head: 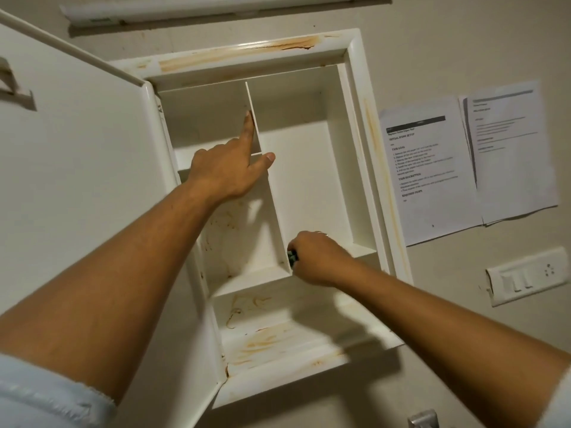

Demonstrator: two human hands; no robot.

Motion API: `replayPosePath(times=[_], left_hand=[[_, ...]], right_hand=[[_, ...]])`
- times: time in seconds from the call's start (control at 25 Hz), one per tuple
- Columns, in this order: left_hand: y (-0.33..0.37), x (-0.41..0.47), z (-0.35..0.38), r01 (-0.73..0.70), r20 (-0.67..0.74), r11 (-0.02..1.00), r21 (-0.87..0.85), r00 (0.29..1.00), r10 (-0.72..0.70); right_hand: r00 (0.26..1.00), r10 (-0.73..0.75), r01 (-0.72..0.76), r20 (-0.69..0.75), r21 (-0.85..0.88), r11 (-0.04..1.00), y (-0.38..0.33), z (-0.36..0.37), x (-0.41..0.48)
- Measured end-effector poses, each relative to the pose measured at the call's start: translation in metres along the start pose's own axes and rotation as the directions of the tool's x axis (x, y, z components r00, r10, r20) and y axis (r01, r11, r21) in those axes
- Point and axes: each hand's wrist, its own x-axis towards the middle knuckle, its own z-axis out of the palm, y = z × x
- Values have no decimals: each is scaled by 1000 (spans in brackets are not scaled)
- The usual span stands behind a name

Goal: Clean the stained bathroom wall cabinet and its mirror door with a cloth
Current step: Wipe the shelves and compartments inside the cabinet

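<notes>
Cabinet (358,88): on the wall, open, orange-stained
Door (77,165): swung to my left
Left hand (222,171): my index finger straight along the divider (276,211)
Right hand (318,257): my fingers curl round a small dark thing (292,255)

Bare forearms, both. The left one comes out of a pale blue, denim-like sleeve (46,393) with a frayed whitish hem; a paler sleeve (561,396) edges the other. A thin ring (322,233) glints on the right hand (315,257).

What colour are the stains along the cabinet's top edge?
Orange-brown, rust-like stains on the white cabinet frame, seen best in the head view.
</notes>
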Motion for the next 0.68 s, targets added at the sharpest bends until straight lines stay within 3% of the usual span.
replayPosePath(times=[0.12, 0.2, 0.28, 0.32, 0.36, 0.52, 0.6, 0.68], left_hand=[[1, -1, -1, -6, 7, 1000, -5, 1000, 6], [1, -1, 0, -8, 7, 1000, -1, 1000, 8], [0, 0, -1, -11, 14, 1000, -7, 1000, 11], [-1, 0, -2, -15, 17, 1000, -17, 1000, 16], [-1, 0, -3, -18, 18, 999, -28, 1000, 18], [-4, -2, -6, -22, 59, 995, -94, 998, 28], [-4, -3, -8, -21, 77, 994, -112, 997, 30], [-2, -4, -11, -9, 114, 991, -131, 993, 24]], right_hand=[[976, -161, 157, 145, 43, 987, 23, -36, -24], [973, -195, 167, 124, 206, 964, 31, -65, -33], [954, -182, 255, -237, 323, 911, 24, -79, -22], [887, -220, 348, -406, 273, 897, 15, -77, -18], [827, -294, 423, -480, 185, 887, 8, -67, -14], [814, -484, 454, -321, -168, 875, 22, -6, -47], [781, -613, 545, -118, -350, 762, 34, -13, -59], [757, -648, 625, 85, -383, 680, 41, -40, -51]])
